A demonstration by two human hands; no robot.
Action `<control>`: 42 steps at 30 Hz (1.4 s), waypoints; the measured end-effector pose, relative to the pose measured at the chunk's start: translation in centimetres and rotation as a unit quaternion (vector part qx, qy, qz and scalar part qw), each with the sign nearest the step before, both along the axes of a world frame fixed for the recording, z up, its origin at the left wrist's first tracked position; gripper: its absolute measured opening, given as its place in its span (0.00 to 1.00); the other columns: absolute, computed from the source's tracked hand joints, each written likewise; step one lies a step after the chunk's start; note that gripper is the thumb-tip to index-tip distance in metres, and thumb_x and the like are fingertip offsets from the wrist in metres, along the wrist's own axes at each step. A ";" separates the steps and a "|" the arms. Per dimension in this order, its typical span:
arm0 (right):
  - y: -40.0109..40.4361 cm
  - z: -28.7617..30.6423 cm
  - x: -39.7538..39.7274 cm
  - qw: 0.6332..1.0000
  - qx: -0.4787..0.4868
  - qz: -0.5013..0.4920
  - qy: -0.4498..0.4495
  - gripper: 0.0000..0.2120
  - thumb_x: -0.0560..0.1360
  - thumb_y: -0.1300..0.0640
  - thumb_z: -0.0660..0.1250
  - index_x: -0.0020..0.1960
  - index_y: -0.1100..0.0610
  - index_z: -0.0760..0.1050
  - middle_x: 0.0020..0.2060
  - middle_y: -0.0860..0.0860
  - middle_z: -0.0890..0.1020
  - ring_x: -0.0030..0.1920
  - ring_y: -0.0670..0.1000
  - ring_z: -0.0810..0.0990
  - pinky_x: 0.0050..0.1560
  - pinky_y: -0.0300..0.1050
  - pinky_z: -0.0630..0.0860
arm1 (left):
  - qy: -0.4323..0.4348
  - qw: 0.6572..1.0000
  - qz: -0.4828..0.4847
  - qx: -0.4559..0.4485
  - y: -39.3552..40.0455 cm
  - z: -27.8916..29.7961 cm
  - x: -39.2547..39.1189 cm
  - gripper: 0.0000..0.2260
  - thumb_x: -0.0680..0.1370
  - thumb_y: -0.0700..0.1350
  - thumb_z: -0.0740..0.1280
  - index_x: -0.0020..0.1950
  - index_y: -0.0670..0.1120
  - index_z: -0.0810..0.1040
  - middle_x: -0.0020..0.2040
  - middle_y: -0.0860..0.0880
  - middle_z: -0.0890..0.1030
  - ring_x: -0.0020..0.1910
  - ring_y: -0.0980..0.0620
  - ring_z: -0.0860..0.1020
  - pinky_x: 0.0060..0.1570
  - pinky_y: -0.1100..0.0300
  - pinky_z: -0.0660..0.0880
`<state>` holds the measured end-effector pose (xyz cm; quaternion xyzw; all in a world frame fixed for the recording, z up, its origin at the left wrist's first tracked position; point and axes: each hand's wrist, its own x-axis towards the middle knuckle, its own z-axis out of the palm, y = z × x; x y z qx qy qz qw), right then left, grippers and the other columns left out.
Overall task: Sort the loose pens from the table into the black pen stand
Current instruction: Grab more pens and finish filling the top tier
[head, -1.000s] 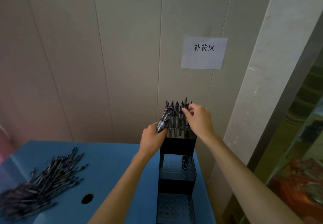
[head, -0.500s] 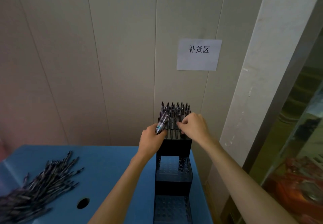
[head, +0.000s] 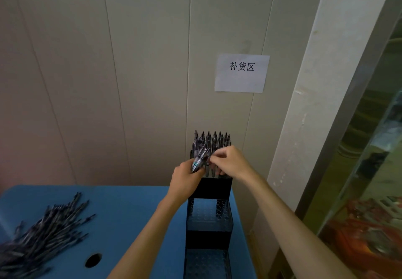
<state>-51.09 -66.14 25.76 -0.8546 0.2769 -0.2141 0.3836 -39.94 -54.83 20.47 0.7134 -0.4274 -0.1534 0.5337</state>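
R hand dropped to pen bundle — in L grip.

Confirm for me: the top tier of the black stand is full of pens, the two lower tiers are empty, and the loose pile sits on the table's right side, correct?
Not quite. The head view shows the loose pile on the left side of the blue table. The black stand is as you say: pens in its top tier, two lower tiers empty.

pen pile: cut by left edge, blurred | stand: bottom tier cropped
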 end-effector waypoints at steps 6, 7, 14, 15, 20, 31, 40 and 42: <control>0.0 0.0 -0.2 0.992 0.095 0.077 -0.014 0.04 0.77 0.59 0.69 0.46 0.56 0.82 0.41 0.57 0.84 0.37 0.48 0.82 0.40 0.43 0.78 | 0.004 1.000 -0.004 -0.008 0.0 -0.1 -0.2 0.08 0.79 0.44 0.66 0.39 0.48 0.76 0.29 0.54 0.73 0.26 0.56 0.66 0.27 0.62 0.63; -0.1 -0.2 -0.2 0.992 0.096 0.081 -0.009 0.03 0.77 0.58 0.70 0.47 0.56 0.82 0.40 0.55 0.84 0.37 0.47 0.81 0.40 0.42 0.78 | 0.006 1.000 -0.006 -0.006 0.0 -0.2 -0.2 0.08 0.79 0.45 0.66 0.40 0.47 0.76 0.29 0.54 0.73 0.27 0.56 0.67 0.28 0.62 0.63; -0.3 -1.1 -0.2 0.991 0.090 0.094 -0.004 0.06 0.77 0.54 0.72 0.50 0.55 0.82 0.41 0.52 0.84 0.39 0.47 0.82 0.39 0.39 0.79 | 0.013 1.000 -0.016 0.001 0.2 -0.3 -0.4 0.09 0.79 0.47 0.66 0.45 0.42 0.79 0.32 0.50 0.76 0.28 0.54 0.68 0.28 0.63 0.63; -0.3 -1.1 -0.2 0.992 0.093 0.090 -0.012 0.05 0.77 0.54 0.71 0.50 0.55 0.81 0.41 0.53 0.84 0.39 0.47 0.82 0.39 0.40 0.78 | 0.012 1.000 -0.012 0.003 0.2 -0.2 -0.4 0.08 0.79 0.46 0.66 0.44 0.43 0.78 0.31 0.51 0.76 0.28 0.55 0.68 0.28 0.63 0.63; -0.2 -0.7 0.2 0.983 0.147 0.008 -0.110 0.05 0.81 0.58 0.65 0.51 0.60 0.77 0.43 0.54 0.85 0.37 0.53 0.85 0.34 0.40 0.79 | 0.004 1.000 0.000 0.030 0.2 0.2 -0.1 0.09 0.77 0.40 0.67 0.37 0.46 0.73 0.29 0.51 0.72 0.25 0.55 0.65 0.25 0.64 0.62; -2.8 0.7 -1.0 0.972 -0.151 -0.123 -0.131 0.06 0.82 0.58 0.62 0.47 0.55 0.72 0.39 0.51 0.80 0.37 0.48 0.83 0.36 0.40 0.81 | 0.001 0.999 0.047 0.021 0.9 0.2 0.7 0.13 0.76 0.39 0.66 0.35 0.48 0.67 0.29 0.49 0.69 0.28 0.51 0.64 0.32 0.54 0.63; -3.3 -0.5 -0.1 0.973 -0.196 -0.101 -0.062 0.06 0.82 0.57 0.62 0.52 0.60 0.75 0.39 0.53 0.81 0.37 0.53 0.82 0.39 0.52 0.82 | -0.011 0.998 0.055 0.023 1.1 0.2 1.3 0.13 0.77 0.40 0.67 0.36 0.48 0.67 0.29 0.50 0.69 0.27 0.53 0.63 0.31 0.56 0.62; -3.1 -0.7 0.0 0.973 -0.199 -0.099 -0.055 0.07 0.82 0.57 0.62 0.52 0.60 0.75 0.39 0.52 0.81 0.37 0.53 0.82 0.39 0.52 0.82 | -0.014 0.998 0.053 0.025 1.1 0.2 1.4 0.12 0.77 0.40 0.67 0.36 0.48 0.68 0.29 0.50 0.69 0.27 0.53 0.63 0.31 0.56 0.62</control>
